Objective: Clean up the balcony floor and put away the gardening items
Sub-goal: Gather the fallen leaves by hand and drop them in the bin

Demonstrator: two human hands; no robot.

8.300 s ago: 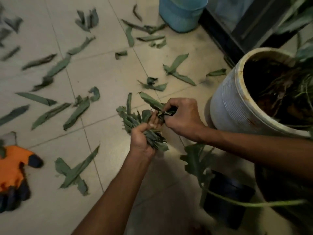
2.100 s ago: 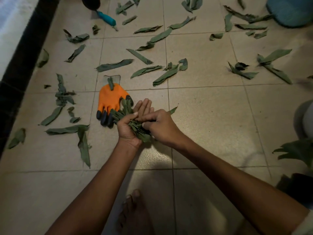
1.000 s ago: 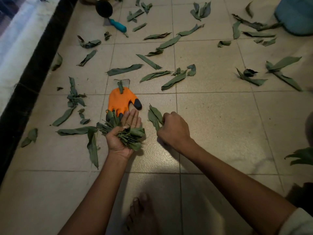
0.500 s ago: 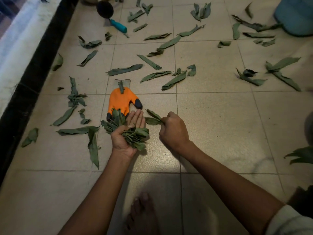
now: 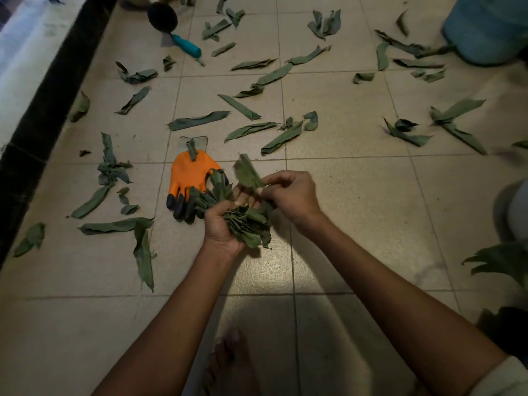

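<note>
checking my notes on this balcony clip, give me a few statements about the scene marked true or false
1. The left hand grips a bunch of green leaf pieces. True.
2. The right hand is empty. False: it pinches a single green leaf piece just above the bunch.
3. The orange rubber-coated glove with dark fingertips lies on the tiled floor, left of the hands. True.
4. The orange glove is worn on the left hand. False: both hands are bare.
5. The teal-handled garden trowel lies on the floor at the far side, untouched. True.
6. The floor has been cleared of leaves. False: many scattered leaf pieces lie across the tiles.
</note>
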